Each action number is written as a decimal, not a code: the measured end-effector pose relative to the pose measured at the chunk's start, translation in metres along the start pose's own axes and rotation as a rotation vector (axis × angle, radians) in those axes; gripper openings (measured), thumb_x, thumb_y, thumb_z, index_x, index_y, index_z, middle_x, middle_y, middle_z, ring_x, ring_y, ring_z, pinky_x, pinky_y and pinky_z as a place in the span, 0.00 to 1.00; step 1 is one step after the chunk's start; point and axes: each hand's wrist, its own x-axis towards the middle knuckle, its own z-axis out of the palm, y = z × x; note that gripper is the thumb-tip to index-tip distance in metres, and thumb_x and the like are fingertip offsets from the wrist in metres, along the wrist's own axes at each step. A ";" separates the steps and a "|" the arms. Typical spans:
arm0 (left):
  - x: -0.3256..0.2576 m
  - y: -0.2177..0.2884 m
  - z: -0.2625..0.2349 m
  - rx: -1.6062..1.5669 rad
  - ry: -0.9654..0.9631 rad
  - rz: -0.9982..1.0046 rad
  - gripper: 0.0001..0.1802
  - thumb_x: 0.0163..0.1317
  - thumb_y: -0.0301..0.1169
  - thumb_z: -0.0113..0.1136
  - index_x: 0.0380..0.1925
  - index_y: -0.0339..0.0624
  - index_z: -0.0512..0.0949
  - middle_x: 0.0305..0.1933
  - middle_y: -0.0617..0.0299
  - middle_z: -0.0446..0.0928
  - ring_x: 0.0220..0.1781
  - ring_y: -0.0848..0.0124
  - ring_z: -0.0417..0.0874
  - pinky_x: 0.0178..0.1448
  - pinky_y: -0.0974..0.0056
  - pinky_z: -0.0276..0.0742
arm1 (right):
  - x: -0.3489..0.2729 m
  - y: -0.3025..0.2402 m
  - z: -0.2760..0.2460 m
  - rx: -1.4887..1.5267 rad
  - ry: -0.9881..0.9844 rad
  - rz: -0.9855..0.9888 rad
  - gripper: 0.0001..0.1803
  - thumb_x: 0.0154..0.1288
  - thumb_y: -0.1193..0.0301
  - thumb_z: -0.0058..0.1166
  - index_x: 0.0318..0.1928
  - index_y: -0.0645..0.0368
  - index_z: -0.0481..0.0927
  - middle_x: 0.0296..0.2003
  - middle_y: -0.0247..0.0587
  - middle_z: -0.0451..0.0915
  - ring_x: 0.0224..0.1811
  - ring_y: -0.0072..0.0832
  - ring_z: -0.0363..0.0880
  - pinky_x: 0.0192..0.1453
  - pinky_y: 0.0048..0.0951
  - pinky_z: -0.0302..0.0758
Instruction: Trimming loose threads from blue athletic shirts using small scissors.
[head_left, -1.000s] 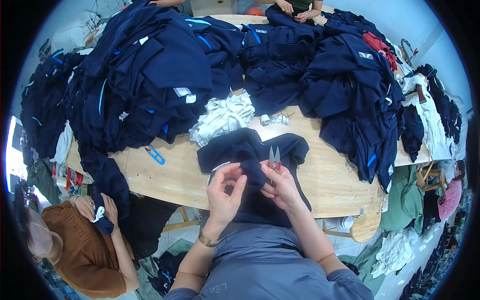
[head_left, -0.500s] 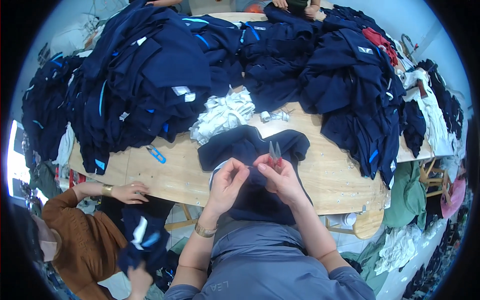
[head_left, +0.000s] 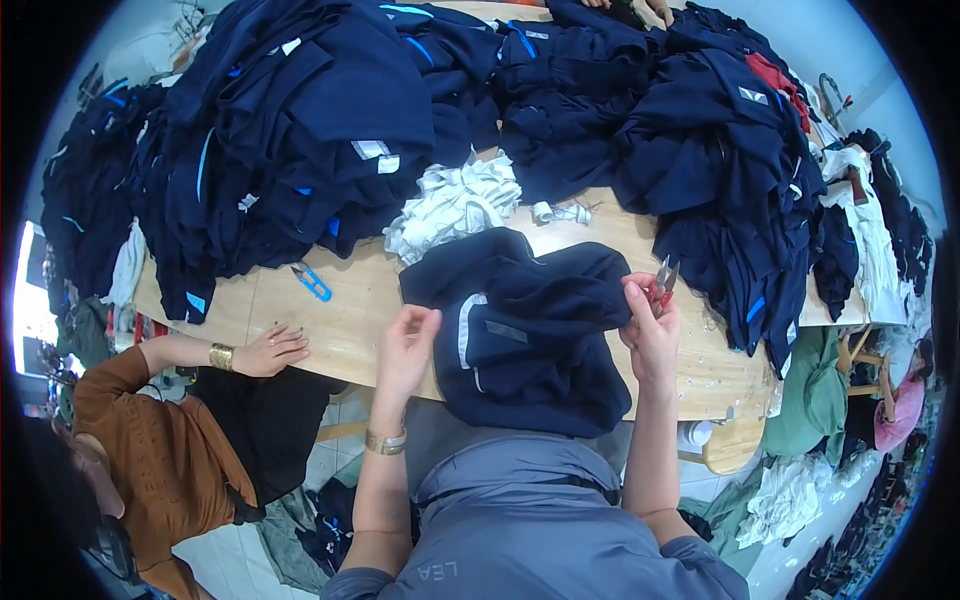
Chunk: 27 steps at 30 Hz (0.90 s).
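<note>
A navy garment (head_left: 545,370) with a white strip and a small grey patch lies bunched on the table's near edge in front of me. My right hand (head_left: 654,335) is closed around red-handled thread snips (head_left: 664,280), blades pointing up and away. Its thumb and fingertips also meet the garment's right edge; whether they pinch the cloth I cannot tell. My left hand (head_left: 408,340) is just off the garment's left side, thumb and fingers drawn together. Anything between those fingertips is too small to make out.
Large heaps of navy garments (head_left: 290,130) cover the table's far side. A white fabric-strip pile (head_left: 455,210), a small white roll (head_left: 560,212) and blue snips (head_left: 314,283) lie on the wooden table (head_left: 235,310). At left, a co-worker in brown (head_left: 165,450) rests a hand on the table.
My hands have moved apart from their meeting point, the right one going right with the snips. The garment is spread wider, showing its white strip. The co-worker's navy cloth has left their lap.
</note>
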 end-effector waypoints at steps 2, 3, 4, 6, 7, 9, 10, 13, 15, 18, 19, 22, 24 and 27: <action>0.000 0.002 0.018 0.105 -0.016 0.059 0.12 0.58 0.35 0.58 0.32 0.36 0.74 0.27 0.61 0.76 0.31 0.74 0.75 0.36 0.71 0.71 | -0.002 0.003 -0.004 -0.002 0.030 -0.016 0.05 0.63 0.71 0.53 0.37 0.58 0.75 0.16 0.20 0.64 0.10 0.06 0.51 0.13 0.13 0.44; 0.000 0.001 0.027 0.277 0.053 0.172 0.12 0.57 0.34 0.59 0.33 0.36 0.74 0.27 0.59 0.75 0.31 0.70 0.76 0.36 0.69 0.71 | -0.002 0.005 -0.005 -0.003 0.028 -0.014 0.05 0.63 0.71 0.53 0.37 0.58 0.75 0.16 0.20 0.64 0.10 0.06 0.51 0.13 0.13 0.44; 0.000 0.001 0.035 0.449 0.118 0.287 0.11 0.56 0.33 0.60 0.33 0.36 0.74 0.27 0.57 0.75 0.32 0.67 0.77 0.36 0.66 0.72 | -0.001 0.004 -0.008 -0.029 0.056 -0.034 0.05 0.63 0.71 0.53 0.36 0.59 0.76 0.16 0.20 0.64 0.10 0.06 0.52 0.13 0.14 0.45; -0.004 0.005 0.036 0.463 0.086 0.258 0.09 0.54 0.30 0.60 0.31 0.37 0.75 0.26 0.56 0.75 0.30 0.64 0.77 0.35 0.63 0.72 | 0.001 0.006 -0.014 -0.054 0.083 -0.051 0.06 0.62 0.70 0.54 0.35 0.60 0.76 0.15 0.19 0.64 0.11 0.06 0.52 0.14 0.14 0.45; -0.007 0.005 0.035 0.441 -0.007 0.218 0.07 0.53 0.28 0.60 0.30 0.37 0.75 0.25 0.57 0.74 0.29 0.64 0.77 0.34 0.63 0.72 | 0.002 0.008 -0.020 -0.106 0.125 -0.079 0.06 0.62 0.70 0.54 0.35 0.60 0.77 0.15 0.19 0.64 0.11 0.06 0.52 0.14 0.14 0.45; -0.016 0.007 0.035 0.388 -0.091 0.161 0.04 0.51 0.25 0.60 0.26 0.39 0.75 0.24 0.58 0.74 0.27 0.65 0.76 0.33 0.63 0.72 | 0.009 0.016 -0.035 -0.214 0.181 -0.119 0.06 0.63 0.70 0.53 0.36 0.59 0.76 0.16 0.19 0.64 0.10 0.06 0.52 0.13 0.14 0.44; -0.022 0.007 0.034 0.390 -0.096 0.155 0.04 0.51 0.25 0.60 0.26 0.39 0.75 0.24 0.58 0.74 0.27 0.65 0.76 0.33 0.63 0.72 | 0.011 0.020 -0.042 -0.214 0.184 -0.111 0.06 0.63 0.70 0.53 0.36 0.59 0.76 0.16 0.19 0.64 0.10 0.06 0.52 0.13 0.14 0.44; -0.037 0.006 0.029 0.377 -0.219 0.173 0.05 0.51 0.26 0.61 0.26 0.38 0.75 0.24 0.58 0.74 0.25 0.65 0.76 0.31 0.64 0.72 | 0.019 0.031 -0.053 -0.376 0.237 -0.174 0.06 0.62 0.71 0.54 0.33 0.61 0.77 0.19 0.21 0.68 0.21 0.09 0.58 0.23 0.14 0.54; -0.039 0.004 0.028 0.369 -0.206 0.127 0.06 0.51 0.26 0.61 0.27 0.38 0.75 0.26 0.56 0.74 0.25 0.65 0.77 0.31 0.64 0.72 | 0.019 0.035 -0.055 -0.505 0.245 -0.211 0.06 0.62 0.71 0.54 0.33 0.62 0.77 0.19 0.22 0.68 0.21 0.09 0.59 0.24 0.14 0.55; -0.033 0.010 0.032 0.371 -0.088 0.103 0.09 0.52 0.29 0.61 0.32 0.37 0.74 0.31 0.53 0.75 0.28 0.62 0.78 0.34 0.63 0.73 | 0.016 0.032 -0.051 -0.714 0.238 -0.261 0.06 0.61 0.72 0.53 0.33 0.63 0.76 0.19 0.25 0.69 0.21 0.11 0.61 0.24 0.14 0.58; -0.029 0.015 0.035 0.379 0.011 0.121 0.12 0.52 0.30 0.61 0.36 0.37 0.74 0.34 0.51 0.75 0.31 0.59 0.79 0.36 0.61 0.74 | 0.016 0.031 -0.050 -0.719 0.227 -0.254 0.06 0.61 0.72 0.53 0.33 0.63 0.76 0.19 0.25 0.69 0.21 0.11 0.61 0.24 0.14 0.58; -0.011 0.008 0.044 0.600 0.149 0.403 0.19 0.53 0.32 0.61 0.44 0.39 0.70 0.38 0.48 0.74 0.37 0.52 0.77 0.42 0.56 0.73 | 0.014 0.032 -0.052 -0.714 0.211 -0.270 0.05 0.61 0.73 0.53 0.33 0.63 0.76 0.19 0.25 0.69 0.21 0.10 0.61 0.25 0.14 0.59; -0.004 -0.002 0.043 0.596 -0.036 0.221 0.20 0.52 0.31 0.62 0.44 0.38 0.70 0.35 0.47 0.74 0.41 0.49 0.76 0.45 0.55 0.72 | 0.013 0.032 -0.051 -0.698 0.197 -0.296 0.05 0.61 0.73 0.53 0.34 0.63 0.76 0.19 0.25 0.70 0.21 0.10 0.61 0.25 0.14 0.59; -0.006 0.014 0.044 0.536 0.029 0.261 0.11 0.51 0.26 0.60 0.35 0.36 0.74 0.34 0.49 0.74 0.36 0.55 0.76 0.40 0.58 0.73 | 0.010 0.029 -0.055 -0.628 0.255 -0.339 0.04 0.62 0.74 0.52 0.36 0.62 0.76 0.22 0.23 0.70 0.23 0.09 0.61 0.26 0.13 0.58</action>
